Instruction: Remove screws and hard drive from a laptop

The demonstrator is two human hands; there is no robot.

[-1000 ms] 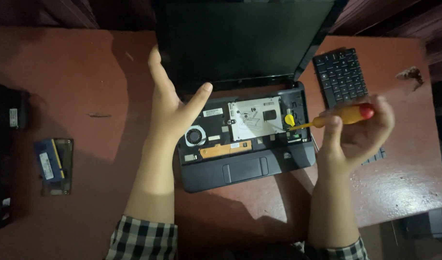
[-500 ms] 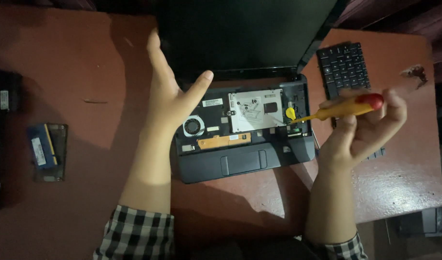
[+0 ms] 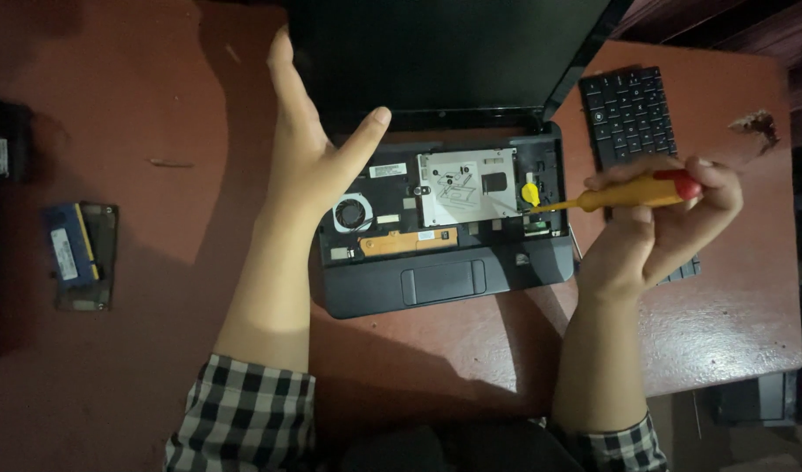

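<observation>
Nearest the front edge of the reddish surface (image 3: 418, 350) lies the opened laptop base (image 3: 445, 280), its palm rest and touchpad closest, the exposed fan, metal plate and boards behind them. The right hand (image 3: 659, 232) is closed around a yellow screwdriver with a red cap (image 3: 628, 190), tip at the base's right edge. The left hand (image 3: 318, 149) is spread open, holding nothing, pressed on the base's left part by the hinge. A detached keyboard (image 3: 628, 114) lies toward the far right corner. A memory module (image 3: 73, 253) lies near the left edge.
</observation>
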